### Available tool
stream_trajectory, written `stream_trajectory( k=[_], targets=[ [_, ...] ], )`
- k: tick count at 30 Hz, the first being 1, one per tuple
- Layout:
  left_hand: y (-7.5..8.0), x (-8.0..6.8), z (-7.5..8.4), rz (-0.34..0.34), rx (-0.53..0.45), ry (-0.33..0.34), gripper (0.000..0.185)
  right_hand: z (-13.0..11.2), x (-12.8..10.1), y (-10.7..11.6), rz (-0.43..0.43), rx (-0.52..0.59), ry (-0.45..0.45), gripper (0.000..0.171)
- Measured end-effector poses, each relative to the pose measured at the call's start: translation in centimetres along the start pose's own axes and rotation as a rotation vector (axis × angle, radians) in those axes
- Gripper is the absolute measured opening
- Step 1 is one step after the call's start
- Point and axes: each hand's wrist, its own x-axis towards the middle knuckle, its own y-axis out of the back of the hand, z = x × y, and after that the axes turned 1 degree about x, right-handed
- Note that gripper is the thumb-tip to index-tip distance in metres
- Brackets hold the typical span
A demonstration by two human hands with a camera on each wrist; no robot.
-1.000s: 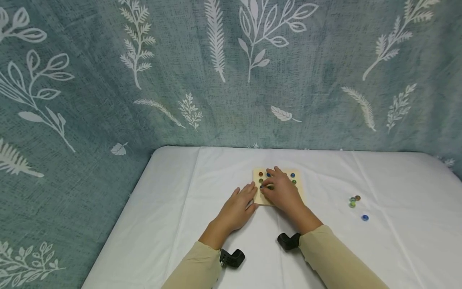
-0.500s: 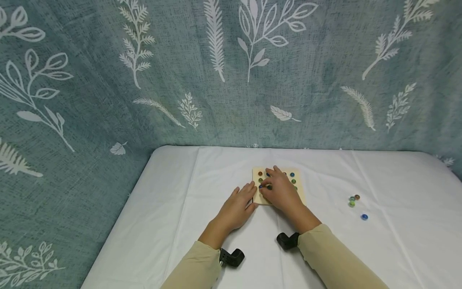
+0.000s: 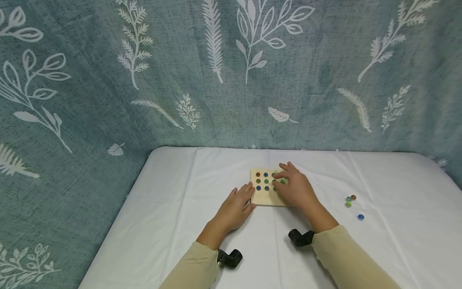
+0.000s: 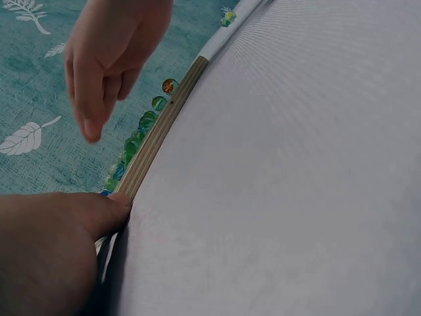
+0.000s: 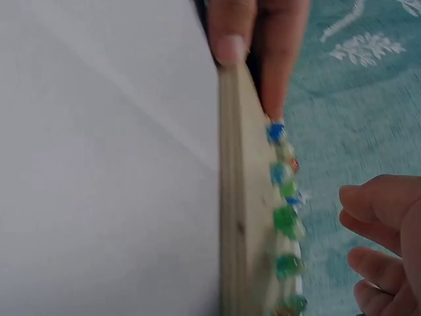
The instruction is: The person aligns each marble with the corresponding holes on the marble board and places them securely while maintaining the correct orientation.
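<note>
Even, diffuse lighting throughout with faint shadows and no glare; head view sharp centrally, bowed at the edges; left wrist view soft up close; right wrist view heavily motion-blurred.

The left hand (image 4: 46, 253) touches the board's (image 4: 161, 128) edge. Beads (image 4: 141, 125) (green, blue, amber) sit on it; the right hand (image 4: 108, 56) hovers above.

Left hand (image 3: 234, 207) lies flat, fingers straight; right hand (image 3: 296, 188) hovers forward with fingers loosely spread.
</note>
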Motion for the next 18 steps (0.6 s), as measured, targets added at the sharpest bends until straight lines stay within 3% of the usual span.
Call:
stream_trajectory(
  k=[8, 18],
  targets=[
    [0.0, 0.0, 0.1, 0.006, -0.004, 0.013, 0.059, 3.6, -1.1, 4.6, 0.009, 0.044, -0.090, 0.040],
    [-0.1, 0.0, 0.1, 0.006, -0.006, 0.016, 0.059, 9.8, -3.7, 8.8, -0.009, 0.120, -0.235, 0.069]
  ],
)
